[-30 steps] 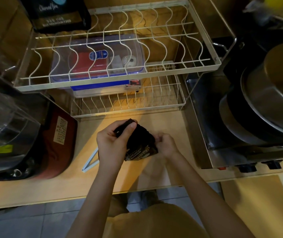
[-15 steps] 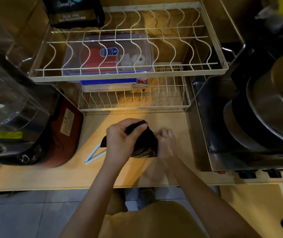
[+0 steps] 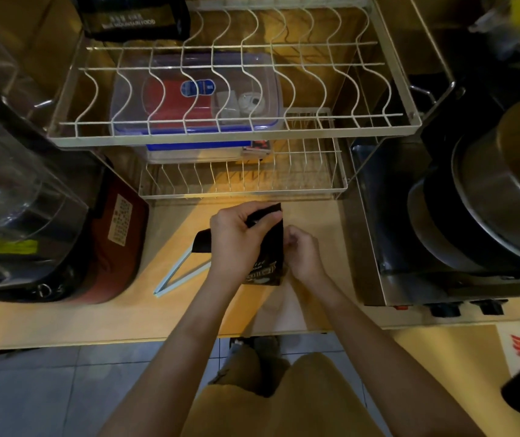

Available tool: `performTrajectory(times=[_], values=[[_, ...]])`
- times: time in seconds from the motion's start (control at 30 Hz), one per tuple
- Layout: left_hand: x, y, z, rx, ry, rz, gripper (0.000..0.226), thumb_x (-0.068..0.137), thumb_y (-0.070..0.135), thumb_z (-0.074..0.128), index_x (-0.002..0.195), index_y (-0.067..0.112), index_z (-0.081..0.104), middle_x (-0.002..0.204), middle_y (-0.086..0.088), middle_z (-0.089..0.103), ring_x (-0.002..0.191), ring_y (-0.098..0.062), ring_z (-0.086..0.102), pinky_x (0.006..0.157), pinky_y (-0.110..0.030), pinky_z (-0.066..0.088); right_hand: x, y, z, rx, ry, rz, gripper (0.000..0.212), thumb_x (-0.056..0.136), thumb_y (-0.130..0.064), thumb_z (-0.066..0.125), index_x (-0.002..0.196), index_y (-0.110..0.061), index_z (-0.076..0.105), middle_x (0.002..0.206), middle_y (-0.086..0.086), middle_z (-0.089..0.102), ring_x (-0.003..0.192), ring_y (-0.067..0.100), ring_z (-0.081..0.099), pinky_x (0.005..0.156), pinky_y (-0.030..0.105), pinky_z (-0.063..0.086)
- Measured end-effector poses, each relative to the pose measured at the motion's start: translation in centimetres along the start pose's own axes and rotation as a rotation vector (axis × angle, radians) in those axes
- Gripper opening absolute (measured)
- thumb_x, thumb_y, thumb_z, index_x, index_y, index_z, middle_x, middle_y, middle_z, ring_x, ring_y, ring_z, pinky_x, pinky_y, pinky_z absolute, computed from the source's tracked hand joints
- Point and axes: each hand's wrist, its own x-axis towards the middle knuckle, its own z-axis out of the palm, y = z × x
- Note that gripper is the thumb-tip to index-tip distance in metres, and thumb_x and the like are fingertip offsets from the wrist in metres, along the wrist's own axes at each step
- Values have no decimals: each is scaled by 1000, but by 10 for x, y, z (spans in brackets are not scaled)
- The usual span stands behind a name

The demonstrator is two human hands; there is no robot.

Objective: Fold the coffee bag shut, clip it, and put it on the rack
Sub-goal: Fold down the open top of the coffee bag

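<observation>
A small black coffee bag (image 3: 270, 247) stands on the wooden counter (image 3: 126, 313), just in front of the rack. My left hand (image 3: 236, 238) pinches its flattened top, and a corner of the top sticks out to the left of the hand. My right hand (image 3: 303, 252) grips the bag's right side. A pale blue clip (image 3: 176, 274) lies open in a V on the counter, left of the bag and partly under my left wrist. The white two-tier wire rack (image 3: 230, 138) stands behind the bag.
A clear blue-lidded box (image 3: 195, 102) sits on the rack's lower tier. Another dark bag (image 3: 132, 17) stands at the upper tier's back left. A blender and red appliance (image 3: 107, 244) crowd the left. A steel unit with stacked pots (image 3: 489, 200) fills the right.
The bag's top has been pressed flatter and drawn out wider to the left under my left hand. Both hands stay on the bag. The clip has not moved.
</observation>
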Motion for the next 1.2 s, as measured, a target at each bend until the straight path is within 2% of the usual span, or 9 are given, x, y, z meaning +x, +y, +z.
performTrajectory(times=[0.13, 0.3, 0.4, 0.5, 0.6, 0.8, 0.93, 1.0, 1.2], values=[[6, -1, -7, 61, -82, 21, 13, 80, 17, 64, 92, 14, 70, 81, 4, 67, 73, 1, 61, 70, -13, 47, -10, -8, 2, 5, 34, -79, 33, 79, 11, 51, 73, -21, 55, 75, 3, 59, 70, 11, 52, 65, 27, 43], [20, 5, -18, 129, -270, 51, 20, 87, 21, 53, 102, 16, 66, 96, -2, 69, 85, -9, 61, 75, -19, 45, -21, -34, -39, 490, -344, 3, 53, 70, 7, 50, 115, -22, 55, 111, -5, 61, 106, 7, 57, 86, 20, 49], [24, 6, -24, 258, -360, 172, 34, 90, 25, 49, 122, 16, 52, 125, -6, 58, 113, -16, 52, 93, -22, 39, -23, -43, -44, 347, -423, -64, 60, 73, 2, 65, 124, -24, 47, 115, -14, 57, 111, -1, 52, 89, 14, 46], [7, -6, -40, 257, -83, 302, 46, 85, 28, 52, 129, 18, 40, 129, 3, 46, 123, -16, 42, 102, -27, 33, -18, -49, -33, 269, -304, -115, 50, 72, 1, 72, 115, -18, 54, 106, -11, 61, 96, -7, 58, 78, 8, 49], [-27, -48, -54, 154, 301, 136, 23, 80, 13, 48, 103, 10, 53, 101, -3, 55, 96, -21, 54, 80, -28, 42, -12, -49, -28, 337, -204, -119, 37, 74, 5, 68, 108, -4, 60, 98, -2, 66, 87, 2, 66, 73, 15, 55], [-45, -136, -36, 139, -182, -352, 28, 81, 4, 59, 108, 4, 54, 110, -14, 62, 80, -19, 59, 62, -23, 45, -3, -50, -16, 360, -19, -85, 19, 73, 2, 69, 92, -3, 68, 84, 0, 69, 74, 10, 67, 70, 24, 55], [-37, -148, -25, 21, -125, -404, 24, 76, 8, 67, 97, 7, 56, 94, -8, 61, 70, -16, 59, 61, -20, 51, 5, -54, -9, 382, 111, -9, 9, 74, -3, 71, 73, -12, 69, 58, -11, 71, 57, 5, 66, 61, 23, 54], [-33, -152, -20, 28, -48, -429, 23, 72, 10, 71, 89, 7, 57, 90, -5, 60, 78, -21, 59, 69, -35, 53, 8, -58, -5, 423, 141, 21, 5, 76, -3, 69, 79, -7, 70, 68, -6, 73, 62, 11, 66, 65, 29, 54], [-31, -152, -17, 20, -20, -491, 17, 73, 12, 71, 79, 0, 61, 87, -5, 59, 78, -16, 52, 69, -26, 38, 10, -86, -12, 137, 48, -16, 29, 85, -6, 60, 113, -1, 58, 110, 12, 65, 94, 21, 64, 82, 29, 54]])
